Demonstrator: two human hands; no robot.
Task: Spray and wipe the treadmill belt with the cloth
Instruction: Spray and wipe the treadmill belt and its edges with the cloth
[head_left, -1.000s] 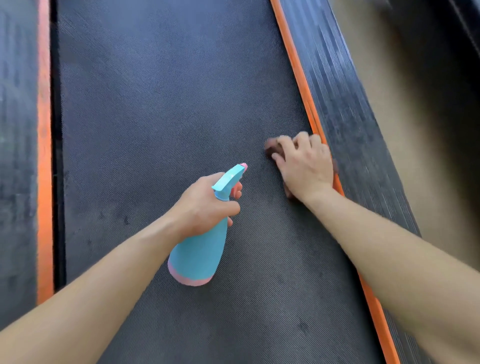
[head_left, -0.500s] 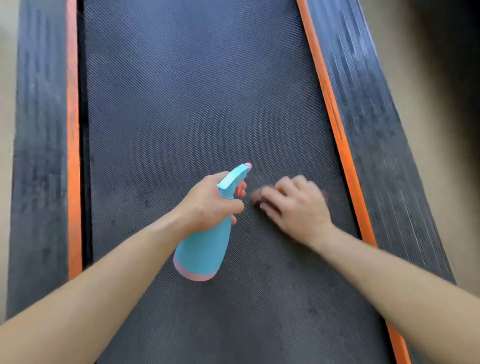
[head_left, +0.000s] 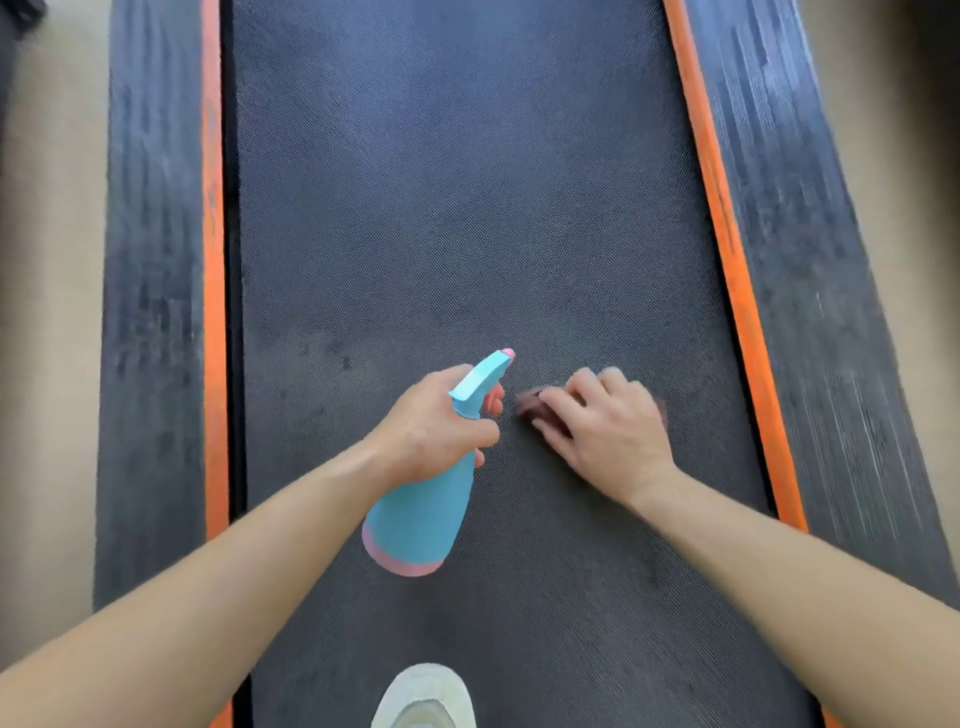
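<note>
- My right hand (head_left: 610, 431) presses flat on the cloth (head_left: 535, 404), fingers spread over it; only a dark reddish edge of it shows, right of frame centre.
- My left hand (head_left: 434, 423) is wrapped tight around the neck of the blue spray bottle (head_left: 421, 514), held just left of the cloth, its nozzle aimed up-frame.
- Both sit mid-frame over the treadmill belt (head_left: 467, 208), between the orange strips (head_left: 727, 249).
- I judge this the wiping step; next I sweep the cloth across the unwiped belt, spraying ahead where it looks dry.
</note>
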